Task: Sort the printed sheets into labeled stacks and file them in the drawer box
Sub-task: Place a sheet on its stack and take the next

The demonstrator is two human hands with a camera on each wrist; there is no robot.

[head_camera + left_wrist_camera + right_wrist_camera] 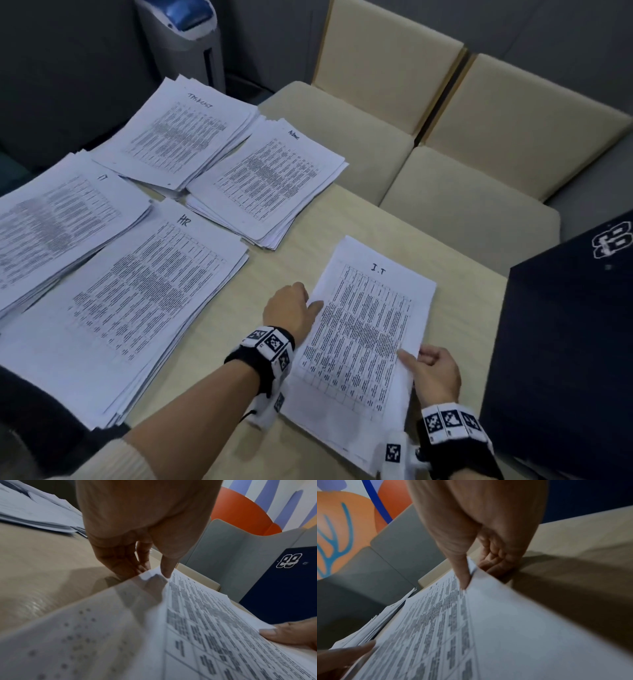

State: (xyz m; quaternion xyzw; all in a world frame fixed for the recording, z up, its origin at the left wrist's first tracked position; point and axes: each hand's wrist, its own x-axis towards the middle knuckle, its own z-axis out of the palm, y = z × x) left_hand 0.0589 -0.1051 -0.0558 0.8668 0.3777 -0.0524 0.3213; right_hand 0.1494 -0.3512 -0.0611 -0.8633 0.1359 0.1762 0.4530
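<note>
Printed sheets with "I.T" handwritten on top (363,335) lie lifted slightly off the pale wooden table (291,260), near its front right. My left hand (310,301) pinches their left edge, thumb on top and fingers beneath, which the left wrist view shows close up on the sheets (205,628) under that hand (150,572). At the right edge my right hand (416,359) pinches them the same way, as the right wrist view confirms for the hand (477,572) and the sheets (436,628). A dark blue box (565,342) marked "88" stands just right of them.
Labelled stacks cover the table's left half: "HR" (137,291) nearest, "IT" (58,219) at the far left, "Admin" (270,181) and a "Tasklist" pile (174,133) at the back. Two beige chairs (462,144) stand beyond the table's far edge.
</note>
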